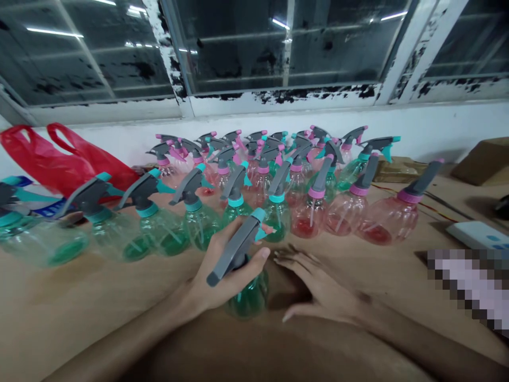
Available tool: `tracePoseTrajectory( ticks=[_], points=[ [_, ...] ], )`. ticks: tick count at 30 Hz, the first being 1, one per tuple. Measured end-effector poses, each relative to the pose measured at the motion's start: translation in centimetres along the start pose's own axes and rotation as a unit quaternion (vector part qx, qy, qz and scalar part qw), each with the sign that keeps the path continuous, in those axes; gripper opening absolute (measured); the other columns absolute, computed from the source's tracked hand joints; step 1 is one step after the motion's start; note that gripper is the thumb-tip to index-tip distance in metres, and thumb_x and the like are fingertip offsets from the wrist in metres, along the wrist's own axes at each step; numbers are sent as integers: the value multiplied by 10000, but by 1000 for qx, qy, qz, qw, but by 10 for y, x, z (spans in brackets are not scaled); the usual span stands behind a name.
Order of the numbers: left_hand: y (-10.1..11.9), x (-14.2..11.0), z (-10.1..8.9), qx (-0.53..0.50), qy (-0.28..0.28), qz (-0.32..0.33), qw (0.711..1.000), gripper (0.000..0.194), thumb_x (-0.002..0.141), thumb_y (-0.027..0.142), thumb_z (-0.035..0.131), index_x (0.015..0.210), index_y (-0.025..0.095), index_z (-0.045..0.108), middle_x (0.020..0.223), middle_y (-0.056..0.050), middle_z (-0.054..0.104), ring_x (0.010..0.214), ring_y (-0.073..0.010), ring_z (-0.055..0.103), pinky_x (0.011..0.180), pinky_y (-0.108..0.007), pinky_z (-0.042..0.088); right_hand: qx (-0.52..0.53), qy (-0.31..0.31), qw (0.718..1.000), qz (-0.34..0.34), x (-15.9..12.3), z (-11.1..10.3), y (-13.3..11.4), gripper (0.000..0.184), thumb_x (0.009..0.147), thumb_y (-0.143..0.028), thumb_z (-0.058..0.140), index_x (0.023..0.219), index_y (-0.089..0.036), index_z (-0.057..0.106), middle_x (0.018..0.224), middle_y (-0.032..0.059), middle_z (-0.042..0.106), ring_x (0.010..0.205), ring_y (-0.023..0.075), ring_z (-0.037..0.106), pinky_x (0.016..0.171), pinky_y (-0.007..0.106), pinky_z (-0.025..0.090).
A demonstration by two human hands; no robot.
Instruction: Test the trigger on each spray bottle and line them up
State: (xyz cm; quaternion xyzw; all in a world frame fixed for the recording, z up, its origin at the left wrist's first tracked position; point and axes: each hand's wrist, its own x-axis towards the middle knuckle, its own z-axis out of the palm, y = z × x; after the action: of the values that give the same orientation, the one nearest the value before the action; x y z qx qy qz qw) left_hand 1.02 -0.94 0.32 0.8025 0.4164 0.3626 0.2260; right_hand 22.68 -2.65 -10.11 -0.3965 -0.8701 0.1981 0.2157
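My left hand (222,270) is wrapped round the neck of a green spray bottle (249,297), just under its grey and teal trigger head. This bottle stands upright on the table close to me. My right hand (318,281) rests beside it on the tabletop, fingers stretched out and apart, holding nothing. Just beyond both hands runs a front row of spray bottles. Green ones with teal collars, such as this green bottle (201,225), are on the left and middle. Pink ones with pink collars, like this pink bottle (308,217), are on the right.
More pink and green spray bottles (262,180) crowd behind the front row, near the wall. A red plastic bag (67,164) lies at the back left. Cardboard boxes (483,162), a white device (477,233) and thin cables are on the right. Windows (286,42) rise behind the table.
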Motion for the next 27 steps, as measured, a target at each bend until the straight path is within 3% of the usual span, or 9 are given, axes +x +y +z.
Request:
tracePoseTrajectory(
  ticks=[4, 13, 24, 27],
  points=[
    [-7, 3, -5, -6, -10, -10, 1000, 222, 785, 343, 551, 994, 276, 589, 870, -18, 670, 855, -227, 645, 725, -344, 547, -27, -5, 999, 20, -9, -5, 17, 813, 747, -627, 562, 1404, -220, 308, 1438, 118, 379, 1315, 278, 338, 1065, 493, 300],
    [-9, 6, -4, -60, -38, -57, 996, 293, 802, 332, 527, 1086, 276, 567, 815, -21, 659, 736, -209, 632, 702, -346, 537, -52, -4, 999, 14, -10, -6, 15, 721, 799, -566, 543, 1410, -262, 309, 1478, 73, 314, 1342, 276, 289, 1075, 503, 287],
    [-5, 6, -5, -92, -33, -64, 993, 226, 716, 285, 525, 940, 273, 553, 870, -14, 652, 714, -203, 638, 701, -346, 551, -46, -8, 999, 18, -9, -7, 15, 696, 816, -538, 540, 1415, -282, 293, 1465, 43, 343, 1342, 257, 292, 1080, 482, 302],
    [-4, 6, -6, -105, -36, -67, 992, 262, 653, 243, 511, 911, 277, 542, 760, 1, 636, 648, -203, 620, 624, -330, 537, -47, -2, 999, 20, -10, -5, 17, 696, 812, -534, 547, 1413, -289, 295, 1462, 38, 347, 1339, 259, 300, 1075, 491, 311]
  ],
)
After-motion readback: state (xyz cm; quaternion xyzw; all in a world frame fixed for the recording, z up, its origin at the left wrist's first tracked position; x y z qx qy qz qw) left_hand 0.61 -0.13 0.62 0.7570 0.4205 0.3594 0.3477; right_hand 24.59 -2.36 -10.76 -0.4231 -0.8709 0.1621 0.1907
